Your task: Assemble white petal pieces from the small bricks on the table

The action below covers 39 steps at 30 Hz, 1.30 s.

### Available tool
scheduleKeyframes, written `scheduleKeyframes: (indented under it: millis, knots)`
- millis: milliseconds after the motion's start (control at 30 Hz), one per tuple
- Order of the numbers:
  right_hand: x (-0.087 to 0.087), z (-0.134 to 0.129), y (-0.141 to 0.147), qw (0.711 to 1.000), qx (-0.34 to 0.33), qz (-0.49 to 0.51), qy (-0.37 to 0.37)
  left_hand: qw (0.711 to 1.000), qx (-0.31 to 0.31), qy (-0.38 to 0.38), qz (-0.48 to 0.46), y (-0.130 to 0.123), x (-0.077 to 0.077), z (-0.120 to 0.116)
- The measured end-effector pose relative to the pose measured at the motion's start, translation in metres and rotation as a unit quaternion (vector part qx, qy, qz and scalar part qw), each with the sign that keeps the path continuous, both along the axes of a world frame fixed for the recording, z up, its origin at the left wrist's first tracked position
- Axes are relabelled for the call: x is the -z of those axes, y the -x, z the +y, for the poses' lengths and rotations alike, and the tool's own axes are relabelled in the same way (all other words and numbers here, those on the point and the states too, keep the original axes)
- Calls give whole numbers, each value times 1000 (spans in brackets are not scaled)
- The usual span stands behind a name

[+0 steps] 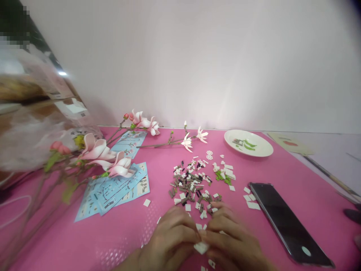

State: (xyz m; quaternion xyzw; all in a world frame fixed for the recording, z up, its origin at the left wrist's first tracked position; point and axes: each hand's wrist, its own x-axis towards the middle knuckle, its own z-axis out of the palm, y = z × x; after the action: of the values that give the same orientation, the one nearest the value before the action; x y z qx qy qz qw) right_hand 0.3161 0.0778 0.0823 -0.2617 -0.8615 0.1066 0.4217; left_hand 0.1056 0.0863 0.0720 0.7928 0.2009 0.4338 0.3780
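Left hand (pixel 175 239) touching small white piece (pixel 201 247), flat, pale, blurred.

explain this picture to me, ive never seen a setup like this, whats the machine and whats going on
There is no machine here, just a person working with bare hands. The single picture comes from a camera worn on the head, looking forward and down, so the left hand and right hand reach in from the bottom. Their fingertips meet at a small white piece; blur hides which hand has the grip on it. On the pink surface lies a pile of tiny parts. Pink flowers and printed blue sheets are at left, white flowers beyond the pile, a plate and a phone at right.
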Motion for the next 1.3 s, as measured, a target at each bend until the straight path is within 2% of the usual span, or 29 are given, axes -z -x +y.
scheduleKeyframes:
  millis: [100,233,333,500,667,867,1100,1167,1233,1300]
  knots:
    - [3,-3,-3,993,-19,37,107,1000,-11,-12,-16,2,-3,-1]
    - [4,-9,0,960,-32,59,271,1000,-11,-2,2,4,-1,-2]
    - [3,-11,5,940,-37,83,328,1000,-8,7,14,3,0,-3]
    - [2,-7,8,945,-6,120,303,998,-37,43,22,-1,-3,-2]
    - [1,-8,10,958,-3,80,274,999,2,34,38,-3,-1,-1]
    - [9,-12,5,964,-19,26,266,995,-21,48,82,-6,5,-4]
    - [5,-9,3,977,-33,2,212,996,-19,67,63,-10,1,-6]
    - [8,-4,2,977,7,1,212,995,-24,88,29,-9,4,-5]
    - [14,3,-2,974,90,-6,206,989,-34,145,-20,-8,8,-4]
    - [20,14,-8,963,188,-33,188,969,-55,225,-84,-7,12,-4]
